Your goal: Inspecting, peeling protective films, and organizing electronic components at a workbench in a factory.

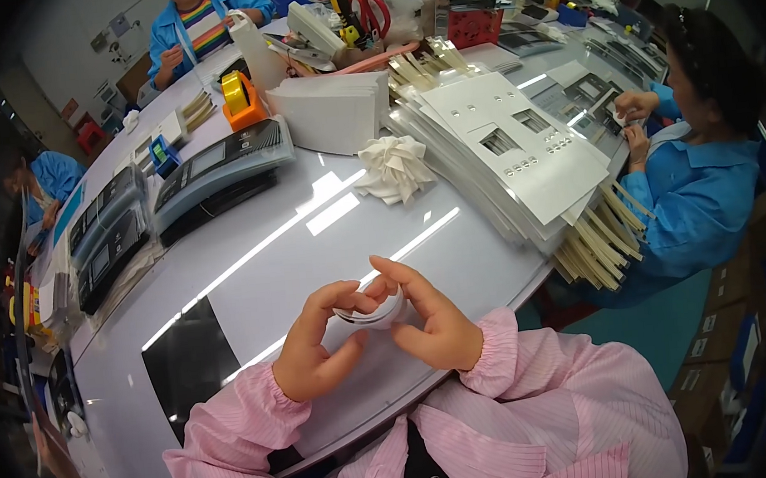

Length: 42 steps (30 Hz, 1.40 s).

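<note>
A small, white, round thing with a dark line near its rim (379,316) sits between my hands close to the table's front edge; its exact kind is hard to make out. My left hand (324,344) curls its fingers over the top and left side, with the thumb low in front. At the right side, my right hand (439,325) holds it between thumb and bent fingers, the index finger raised across the top. My fingers hide much of it. Pink striped sleeves cover both forearms.
A black sheet (191,360) lies left of my hands. Ahead are a crumpled white cloth-like bundle (393,169), an orange tape dispenser (244,105) and stacked dark panels (222,171). White panels with pale strips (511,137) pile up at right. Co-workers in blue sit around the table.
</note>
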Tool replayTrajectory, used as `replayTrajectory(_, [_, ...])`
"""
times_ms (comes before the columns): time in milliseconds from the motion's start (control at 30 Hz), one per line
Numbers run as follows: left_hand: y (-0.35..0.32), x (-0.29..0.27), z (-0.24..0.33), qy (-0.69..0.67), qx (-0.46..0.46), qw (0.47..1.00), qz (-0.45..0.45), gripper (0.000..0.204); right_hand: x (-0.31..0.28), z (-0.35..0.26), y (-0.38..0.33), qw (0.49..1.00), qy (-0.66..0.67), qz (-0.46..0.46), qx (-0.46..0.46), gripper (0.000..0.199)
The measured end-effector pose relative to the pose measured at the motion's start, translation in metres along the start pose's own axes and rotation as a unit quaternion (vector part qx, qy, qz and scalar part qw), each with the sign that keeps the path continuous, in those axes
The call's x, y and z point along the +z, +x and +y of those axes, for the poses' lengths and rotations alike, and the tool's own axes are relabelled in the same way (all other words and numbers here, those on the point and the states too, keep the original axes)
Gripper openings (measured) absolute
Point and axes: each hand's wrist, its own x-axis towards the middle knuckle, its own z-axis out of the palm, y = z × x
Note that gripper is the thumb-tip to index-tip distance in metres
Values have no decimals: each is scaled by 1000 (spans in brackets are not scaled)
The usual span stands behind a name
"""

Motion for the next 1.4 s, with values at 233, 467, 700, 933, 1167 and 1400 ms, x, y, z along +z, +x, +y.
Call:
replayTrajectory(233, [-2, -6, -7, 84, -51, 994, -36, 27, 2, 3, 2, 994, -19, 6, 111, 58])
replayTrajectory(467, [-7, -4, -20, 40, -81, 994, 67, 21, 4, 1, 3, 993, -61, 22, 103, 38])
replayTrajectory(700, [-6, -1, -21, 47, -85, 993, 73, 21, 5, 3, 3, 993, -39, 26, 105, 36])
replayTrajectory(933, [-5, -1, -18, 53, -84, 993, 68, 21, 5, 3, 1, 993, -41, 20, 109, 36])
replayTrajectory(1167, [-1, -3, -21, 61, -27, 994, 92, 40, -2, -12, 21, 968, -241, 14, -73, 30])
replayTrajectory(1400, [0, -18, -32, -49, -95, 978, 179, 62, -31, -33, 167, 808, -516, 146, -244, 30])
